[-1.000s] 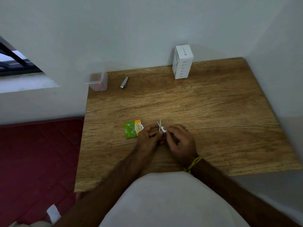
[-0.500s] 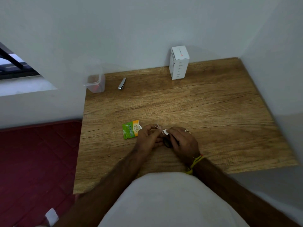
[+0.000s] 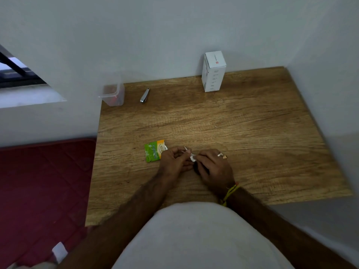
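My two hands meet over the near middle of the wooden table (image 3: 242,121). Between their fingertips is a small white scrap (image 3: 192,157), too small to name; thin white ends stick up from it. My left hand (image 3: 174,160) pinches it from the left and my right hand (image 3: 213,167), with rings and a yellow wrist thread, pinches it from the right. Something dark shows under my right palm, mostly hidden. A green and orange sachet (image 3: 154,151) lies flat just left of my left hand.
A white carton (image 3: 212,71) stands upright at the back against the wall. A metal nail clipper (image 3: 145,95) lies at the back left, beside a clear plastic tub (image 3: 112,94) at the table's corner. Walls close the back and right. A red mat (image 3: 42,183) covers the floor at left.
The hands stay together on the white scrap, with only slight finger movement. The upright white ends have dropped lower. The camera has shifted a little.
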The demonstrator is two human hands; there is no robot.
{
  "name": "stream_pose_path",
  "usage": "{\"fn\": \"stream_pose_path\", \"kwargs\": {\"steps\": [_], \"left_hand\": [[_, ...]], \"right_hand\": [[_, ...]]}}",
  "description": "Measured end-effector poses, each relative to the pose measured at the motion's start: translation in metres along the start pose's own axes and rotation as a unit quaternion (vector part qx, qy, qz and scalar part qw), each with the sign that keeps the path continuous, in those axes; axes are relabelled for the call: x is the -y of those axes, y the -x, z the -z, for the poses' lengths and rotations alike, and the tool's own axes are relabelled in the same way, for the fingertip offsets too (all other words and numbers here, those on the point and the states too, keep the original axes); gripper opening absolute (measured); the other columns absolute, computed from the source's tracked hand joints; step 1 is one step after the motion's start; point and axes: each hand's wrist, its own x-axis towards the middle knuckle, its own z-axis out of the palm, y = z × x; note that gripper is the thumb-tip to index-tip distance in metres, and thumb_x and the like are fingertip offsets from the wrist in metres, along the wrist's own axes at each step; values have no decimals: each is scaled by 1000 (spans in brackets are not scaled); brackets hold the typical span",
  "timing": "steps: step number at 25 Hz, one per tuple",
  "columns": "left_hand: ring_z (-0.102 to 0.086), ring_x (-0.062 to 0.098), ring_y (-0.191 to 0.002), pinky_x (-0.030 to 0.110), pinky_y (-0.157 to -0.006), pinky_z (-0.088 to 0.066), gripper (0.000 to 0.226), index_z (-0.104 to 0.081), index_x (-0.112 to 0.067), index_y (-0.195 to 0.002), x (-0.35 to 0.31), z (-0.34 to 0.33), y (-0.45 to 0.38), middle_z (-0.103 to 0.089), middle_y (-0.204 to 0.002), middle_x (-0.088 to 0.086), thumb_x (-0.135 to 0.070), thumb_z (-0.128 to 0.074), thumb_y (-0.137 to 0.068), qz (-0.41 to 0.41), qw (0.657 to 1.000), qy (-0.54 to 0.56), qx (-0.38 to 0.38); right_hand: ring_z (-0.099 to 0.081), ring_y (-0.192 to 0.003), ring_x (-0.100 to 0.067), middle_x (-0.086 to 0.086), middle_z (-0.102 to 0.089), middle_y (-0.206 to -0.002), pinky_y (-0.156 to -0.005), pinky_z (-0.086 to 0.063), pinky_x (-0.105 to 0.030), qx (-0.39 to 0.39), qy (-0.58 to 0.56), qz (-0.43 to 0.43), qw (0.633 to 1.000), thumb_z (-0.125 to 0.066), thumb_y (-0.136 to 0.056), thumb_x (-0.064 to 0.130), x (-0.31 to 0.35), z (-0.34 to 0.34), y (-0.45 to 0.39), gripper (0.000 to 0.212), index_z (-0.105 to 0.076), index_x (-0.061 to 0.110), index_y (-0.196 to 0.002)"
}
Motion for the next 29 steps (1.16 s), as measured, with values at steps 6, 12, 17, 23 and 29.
{"fn": "stream_pose_path", "kwargs": {"steps": [6, 12, 17, 23, 29], "left_hand": [[-73, 22, -75, 34, -68, -62, 6, -68, -7, -95, 2, -2, -3, -75, -88, 9, -9, -63, -96, 2, 1000, -6, 0], [-73, 17, -69, 28, -60, -61, 7, -68, -4, -96, 7, -3, -2, -74, -83, 11, -10, -65, -95, -35, 999, -40, -9], [-72, 15, -66, 28, -61, -61, 5, -68, -8, -92, 7, -3, -3, -73, -78, 8, -8, -64, -95, -32, 999, -35, -14], [-72, 15, -68, 29, -64, -62, 11, -68, 2, -102, 5, -3, -2, -73, -84, 12, -6, -61, -96, -24, 999, -34, -14], [-72, 13, -67, 27, -63, -61, 15, -67, 4, -105, 5, -5, -2, -73, -85, 12, -6, -61, -96, -25, 999, -41, -16]], "right_hand": [[-60, -88, -28, -8, -67, -96, -77, -49, -42, 38, 39, 22, 998, -63, -93, 12, -2, -4, 0, 13, -72, 6, -100], [-60, -86, -29, -10, -67, -95, -76, -49, -42, 44, 37, 38, 998, -64, -91, 9, -2, -2, 0, 12, -72, 3, -97], [-60, -85, -29, -10, -67, -93, -75, -50, -41, 37, 37, 41, 998, -58, -95, 12, -2, -2, -3, 17, -72, 3, -95], [-58, -89, -28, -11, -67, -98, -75, -50, -41, 54, 46, 57, 996, -55, -95, 15, -4, -2, 0, 20, -71, 4, -100], [-61, -95, -28, -11, -67, -106, -76, -52, -41, 74, 52, 80, 993, -50, -102, 18, -13, -1, 3, 25, -70, 6, -108]]}}
